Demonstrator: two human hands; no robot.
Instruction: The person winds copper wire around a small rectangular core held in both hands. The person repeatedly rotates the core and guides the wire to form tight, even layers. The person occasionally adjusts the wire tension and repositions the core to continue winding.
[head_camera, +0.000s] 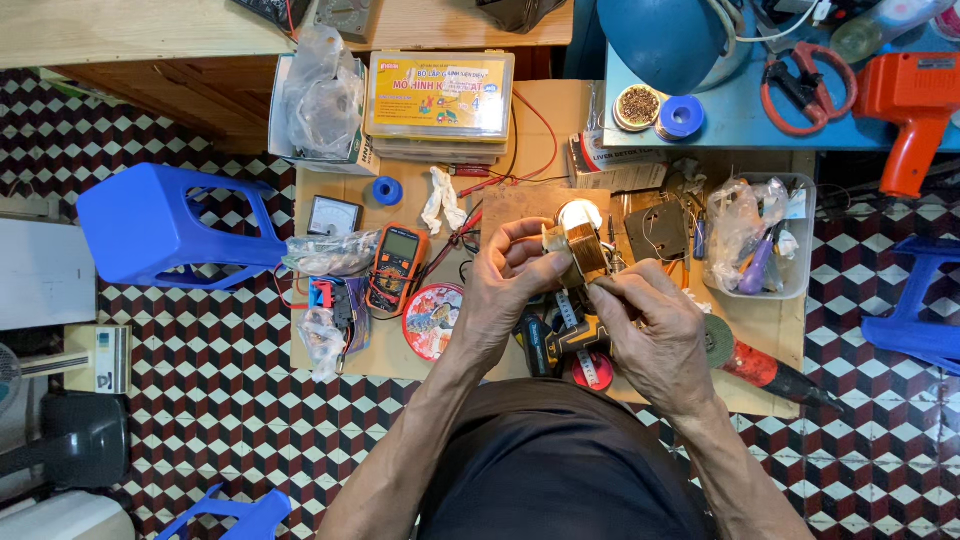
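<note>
Two hands close around a small brass-coloured block just above the middle of the frame.

Left hand (510, 280) curls its fingers around the block (580, 250), thumb pressed on its near face; right hand (650, 325) pinches the block's lower corner between thumb and forefinger, though what the tips grip is too small to tell. Nothing looks finished yet: the block is held above the cardboard sheet (345, 355), not set down. Left of the hands lie an orange meter (397, 266) and a round tin (433, 320); at the upper right an orange drill (912, 110) lies on a blue table (720, 120).
</note>
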